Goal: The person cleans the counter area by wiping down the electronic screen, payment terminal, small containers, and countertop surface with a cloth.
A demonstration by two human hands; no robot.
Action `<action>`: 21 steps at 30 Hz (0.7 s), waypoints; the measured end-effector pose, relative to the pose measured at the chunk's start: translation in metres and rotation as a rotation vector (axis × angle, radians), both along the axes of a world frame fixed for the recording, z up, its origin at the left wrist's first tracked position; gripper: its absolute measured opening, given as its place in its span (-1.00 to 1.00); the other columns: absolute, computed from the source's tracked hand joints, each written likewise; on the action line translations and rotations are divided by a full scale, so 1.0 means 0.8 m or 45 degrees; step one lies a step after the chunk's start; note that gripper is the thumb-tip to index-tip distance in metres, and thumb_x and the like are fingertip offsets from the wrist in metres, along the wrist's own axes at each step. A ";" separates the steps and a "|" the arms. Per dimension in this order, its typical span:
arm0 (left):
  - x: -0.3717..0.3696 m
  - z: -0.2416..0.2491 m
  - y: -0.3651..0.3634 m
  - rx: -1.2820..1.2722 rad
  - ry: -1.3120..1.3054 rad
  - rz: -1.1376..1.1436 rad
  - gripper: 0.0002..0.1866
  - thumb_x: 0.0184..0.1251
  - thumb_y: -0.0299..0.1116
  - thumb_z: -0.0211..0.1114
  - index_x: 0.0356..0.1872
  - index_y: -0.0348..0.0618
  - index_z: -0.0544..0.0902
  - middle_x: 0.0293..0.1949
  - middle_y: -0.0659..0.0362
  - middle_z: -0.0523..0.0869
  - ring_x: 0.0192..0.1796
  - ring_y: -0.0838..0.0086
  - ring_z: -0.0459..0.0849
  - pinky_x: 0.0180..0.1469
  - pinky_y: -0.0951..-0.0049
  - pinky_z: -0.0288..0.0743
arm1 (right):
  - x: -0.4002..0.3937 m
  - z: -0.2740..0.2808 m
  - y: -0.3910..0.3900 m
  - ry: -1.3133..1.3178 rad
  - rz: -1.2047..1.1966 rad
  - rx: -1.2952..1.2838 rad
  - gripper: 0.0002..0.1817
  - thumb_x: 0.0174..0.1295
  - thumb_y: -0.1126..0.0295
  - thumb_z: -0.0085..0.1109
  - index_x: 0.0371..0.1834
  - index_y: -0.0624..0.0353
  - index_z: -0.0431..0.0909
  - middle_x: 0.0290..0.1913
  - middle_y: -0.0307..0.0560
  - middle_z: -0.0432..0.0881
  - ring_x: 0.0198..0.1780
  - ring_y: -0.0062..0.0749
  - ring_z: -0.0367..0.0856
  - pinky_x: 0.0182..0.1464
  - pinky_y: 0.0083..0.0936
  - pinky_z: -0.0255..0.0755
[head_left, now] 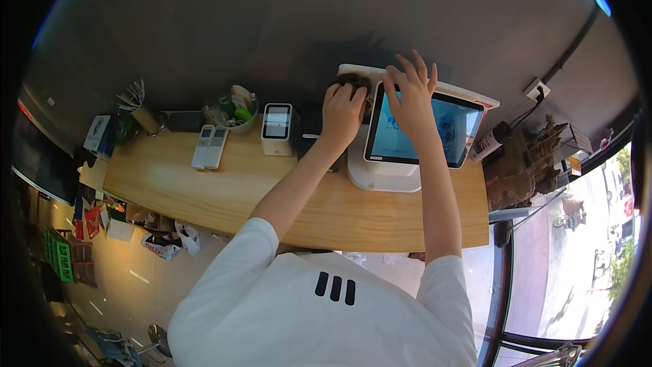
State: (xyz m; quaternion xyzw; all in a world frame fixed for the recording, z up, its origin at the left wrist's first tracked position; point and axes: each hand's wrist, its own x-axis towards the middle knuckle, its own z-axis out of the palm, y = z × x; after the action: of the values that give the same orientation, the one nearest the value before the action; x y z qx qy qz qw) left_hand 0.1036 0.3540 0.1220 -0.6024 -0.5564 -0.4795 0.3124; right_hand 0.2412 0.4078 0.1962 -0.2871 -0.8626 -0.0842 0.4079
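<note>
L hand: fingers bent, close together, on 1 dark bunched item at the worktop's back edge, just L of the screen's upper corner. Mostly hidden under the hand; can't tell what it is or if it's clamped. R hand: fingers spread apart, over the top edge of 1 touchscreen terminal, back R of worktop; contact can't be told. Hand + forearm block part of the blue display; text too small to read.

Behind terminal, 1 white panel, partly covered. By L wrist, 1 black item, shape unclear. Next L, 1 small white device w/ screen. Then 2 white remotes side by side, mid-depth; 1 tub behind them, contents jumbled, no clear count. Nr back L corner: 1 dark slab, 1 holder w/ thin sticks, too many overlapping to count. Past R end: 1 bottle, label illegible; 1 wall socket w/ 1 black plug.
</note>
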 end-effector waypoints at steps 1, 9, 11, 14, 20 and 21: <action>0.001 0.005 0.001 0.012 0.020 -0.014 -0.80 0.04 -0.54 0.33 -0.25 -0.18 0.62 -0.39 0.11 0.62 -0.28 0.21 0.58 -0.03 0.26 0.40 | -0.001 0.001 0.001 0.001 0.006 -0.014 -0.67 0.36 0.18 0.01 -0.09 0.19 0.62 0.21 0.06 0.48 0.45 -0.04 0.08 0.44 0.13 -0.33; -0.007 0.037 -0.015 0.157 -0.226 -0.095 -0.82 0.06 -0.52 0.35 -0.29 -0.18 0.60 -0.41 0.14 0.63 -0.33 0.23 0.59 -0.05 0.29 0.40 | -0.002 0.000 0.002 0.012 0.003 -0.003 -0.66 0.37 0.17 -0.01 -0.07 0.19 0.61 0.20 0.06 0.48 0.45 -0.04 0.07 0.45 0.11 -0.36; -0.003 0.042 -0.018 0.199 -0.430 -0.141 -0.82 0.05 -0.54 0.34 -0.29 -0.18 0.58 -0.42 0.14 0.60 -0.32 0.25 0.58 -0.06 0.28 0.37 | 0.000 -0.002 0.000 0.015 -0.008 -0.009 -0.66 0.36 0.17 0.00 -0.08 0.19 0.61 0.20 0.06 0.48 0.45 -0.04 0.07 0.45 0.11 -0.36; 0.005 0.037 -0.011 0.149 -0.189 -0.046 -0.83 0.06 -0.53 0.33 -0.29 -0.18 0.58 -0.42 0.15 0.60 -0.32 0.27 0.58 -0.04 0.28 0.38 | 0.000 0.001 -0.001 0.028 0.003 -0.009 -0.66 0.36 0.16 0.00 -0.07 0.19 0.61 0.20 0.06 0.48 0.45 -0.04 0.07 0.45 0.10 -0.36; -0.001 0.040 -0.013 0.091 -0.033 -0.076 -0.81 0.02 -0.53 0.37 -0.29 -0.18 0.64 -0.36 0.19 0.64 -0.29 0.28 0.60 -0.04 0.30 0.39 | -0.001 0.000 -0.001 0.010 0.004 -0.037 -0.65 0.36 0.16 0.00 -0.04 0.19 0.59 0.20 0.06 0.48 0.46 -0.05 0.06 0.45 0.10 -0.37; -0.004 0.043 -0.018 0.165 -0.060 -0.056 -0.81 0.03 -0.52 0.37 -0.28 -0.18 0.64 -0.36 0.19 0.64 -0.28 0.29 0.60 -0.03 0.31 0.38 | -0.001 -0.001 0.000 0.010 0.004 -0.019 -0.65 0.36 0.16 0.00 -0.04 0.19 0.59 0.20 0.06 0.48 0.46 -0.05 0.06 0.45 0.10 -0.38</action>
State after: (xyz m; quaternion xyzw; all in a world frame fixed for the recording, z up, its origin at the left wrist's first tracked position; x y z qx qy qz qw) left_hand 0.1001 0.3398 0.1566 -0.5816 -0.5180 -0.5353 0.3269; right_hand 0.2406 0.4077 0.1954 -0.2891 -0.8621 -0.0758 0.4092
